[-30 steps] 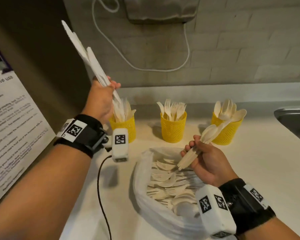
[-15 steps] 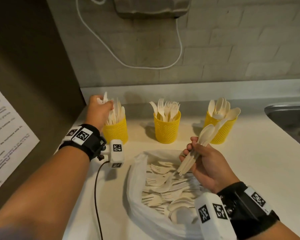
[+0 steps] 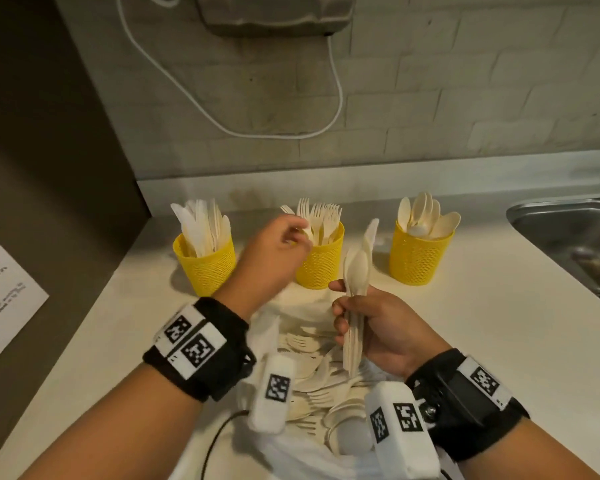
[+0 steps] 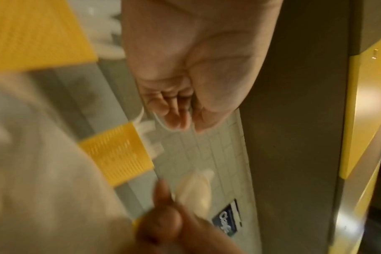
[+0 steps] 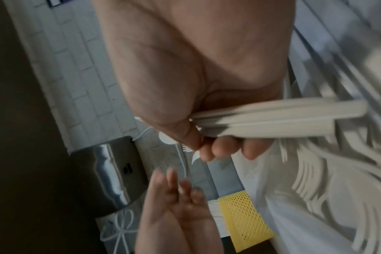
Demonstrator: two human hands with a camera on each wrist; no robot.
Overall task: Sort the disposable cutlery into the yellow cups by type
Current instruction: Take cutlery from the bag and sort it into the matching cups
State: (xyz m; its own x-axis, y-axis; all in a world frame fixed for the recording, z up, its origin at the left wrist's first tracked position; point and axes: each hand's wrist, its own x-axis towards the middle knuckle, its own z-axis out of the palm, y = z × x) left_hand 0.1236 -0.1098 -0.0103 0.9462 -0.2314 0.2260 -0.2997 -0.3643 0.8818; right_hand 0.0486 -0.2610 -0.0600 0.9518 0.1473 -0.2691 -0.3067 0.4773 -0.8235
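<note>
Three yellow mesh cups stand in a row at the back of the counter: the left cup (image 3: 205, 268) holds knives, the middle cup (image 3: 321, 268) forks, the right cup (image 3: 418, 261) spoons. My left hand (image 3: 300, 233) hovers in front of the middle cup, blurred, fingers relaxed and holding nothing (image 4: 178, 116). My right hand (image 3: 342, 308) grips a bundle of spoons (image 3: 357, 268) by the handles (image 5: 272, 120), bowls pointing up, above the white bag (image 3: 267, 337) of mixed forks and spoons. The left hand's fingers (image 5: 178, 189) show spread below the right hand (image 5: 209, 147).
A steel sink (image 3: 568, 230) is set into the counter at the right. A metal wall appliance (image 3: 274, 12) with a white cable (image 3: 338, 98) hangs above the cups. A dark panel with a paper notice (image 3: 0, 289) closes off the left side.
My left hand lowered the knives into the left cup, let them go and moved right, now empty, to the middle cup. My right hand turned its spoons more upright.
</note>
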